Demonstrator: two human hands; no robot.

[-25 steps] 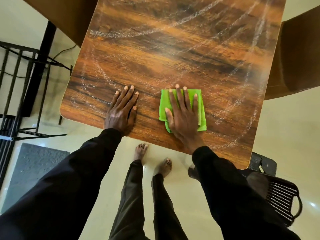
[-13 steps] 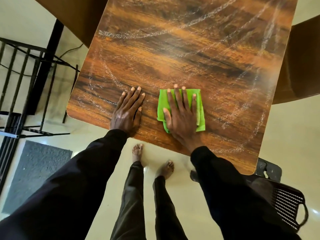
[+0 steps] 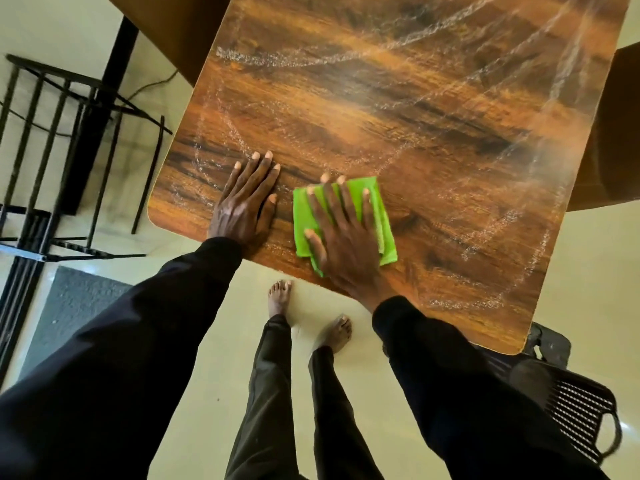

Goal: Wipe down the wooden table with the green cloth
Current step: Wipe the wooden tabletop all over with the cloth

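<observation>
The wooden table (image 3: 398,109) has a dark grain and white smeared streaks across most of its top. A folded green cloth (image 3: 381,216) lies flat near the table's front edge. My right hand (image 3: 343,237) presses down on the cloth with straight, spread fingers and covers its middle. Just left of the cloth, my left hand (image 3: 246,202) rests flat on the bare wood, fingers straight and together. The two hands are a short gap apart.
A black metal rack (image 3: 59,150) stands on the floor left of the table. A black slatted plastic chair (image 3: 581,414) sits under the table's front right corner. A grey mat (image 3: 72,306) lies at lower left. My bare feet (image 3: 280,296) stand below the front edge.
The cloth and my right hand have shifted slightly left, closer to my left hand. The view has moved so the table sits further right in the frame.
</observation>
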